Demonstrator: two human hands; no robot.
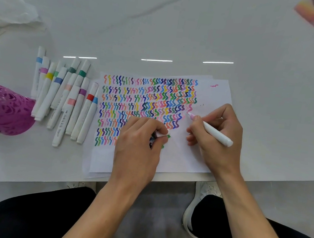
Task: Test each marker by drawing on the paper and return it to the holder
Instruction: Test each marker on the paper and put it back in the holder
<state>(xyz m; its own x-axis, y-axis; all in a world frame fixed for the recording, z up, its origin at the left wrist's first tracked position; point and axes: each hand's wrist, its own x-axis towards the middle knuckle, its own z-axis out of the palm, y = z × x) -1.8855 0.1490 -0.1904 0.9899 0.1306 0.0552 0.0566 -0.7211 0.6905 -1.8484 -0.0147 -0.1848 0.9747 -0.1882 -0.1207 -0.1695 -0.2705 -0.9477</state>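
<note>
Legs [21,217]: sat closest, in black, below the table's near edge.
Table [163,30]: spread white and glossy with a grey vein, and carried everything else.
Paper [186,162]: lay at the near edge, right of the middle, one corner hanging just over that edge; held rows of many-coloured squiggles [145,97] over its far and left parts.
Holder [1,105]: purple and perforated, stood toward the left edge, tilted or on its side, cannot tell which.
Loose markers [65,97]: lay side by side between holder and paper, white barrels with coloured bands, the rightmost just beside the paper's left edge.
Left hand [139,146]: rested on the paper, fingers curled, thumb and forefinger pinching a small white piece [161,134]; could not tell whether a cap.
Right hand [219,134]: rested on the paper's right part, fingers wrapped round the pink marker [217,135].
Pink marker: slanted, uncapped, tip down at the right end of a squiggle row.
</note>
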